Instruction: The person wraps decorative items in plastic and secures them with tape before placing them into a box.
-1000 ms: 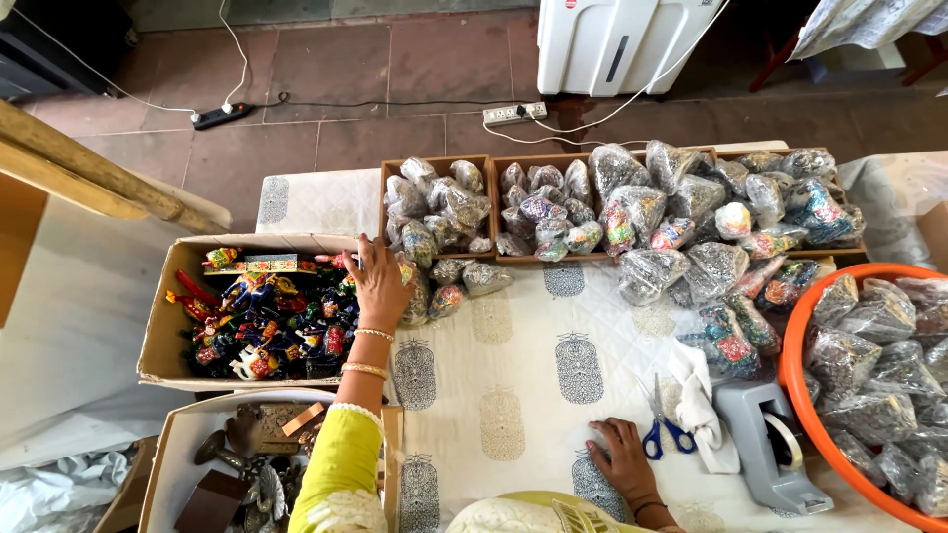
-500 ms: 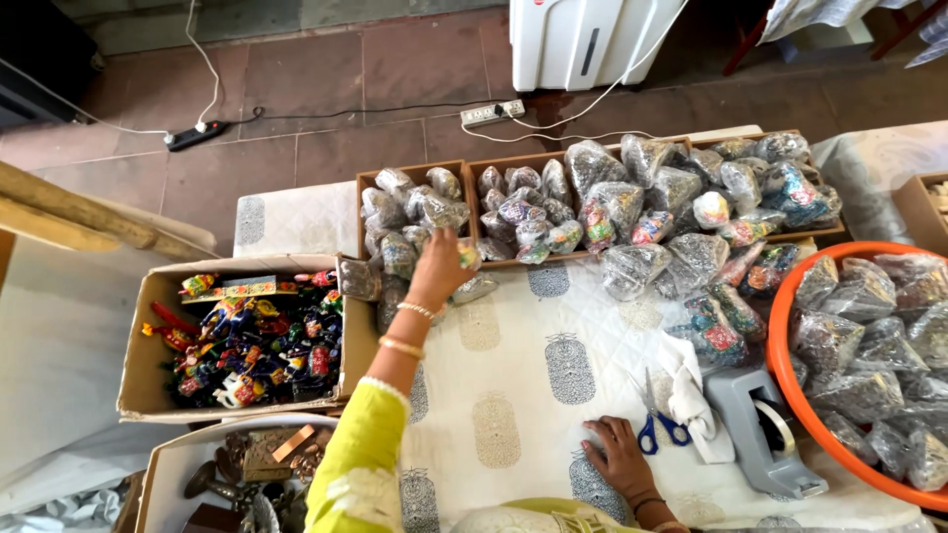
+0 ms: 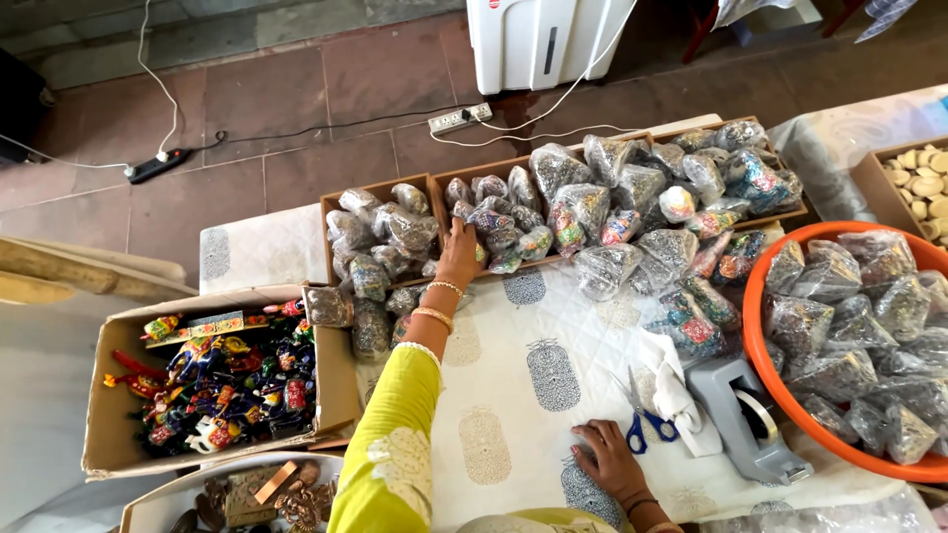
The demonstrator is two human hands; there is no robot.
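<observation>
clear packet (image 3: 491,219) of coloured bits: in cardboard tray (image 3: 439,190), under fingertips | left hand (image 3: 459,252): stretched out, fingers closed on it | right hand (image 3: 604,460): flat on printed cloth (image 3: 538,336), empty, scissors (image 3: 642,424) just beside | risk: heaped neighbouring packets may slide off the tray edge if nudged

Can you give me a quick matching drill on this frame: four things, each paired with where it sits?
Things:
1. scissors
2. tape dispenser
3. orange tub
4. toy box

Places:
A. far left, by the yellow sleeve
B. right edge, full of clear packets
C. just right of the right hand, on the cloth
D. between the scissors and the tub

Pairs: 1-C, 2-D, 3-B, 4-A

The left hand reaches into the packet trays at the back.
</observation>
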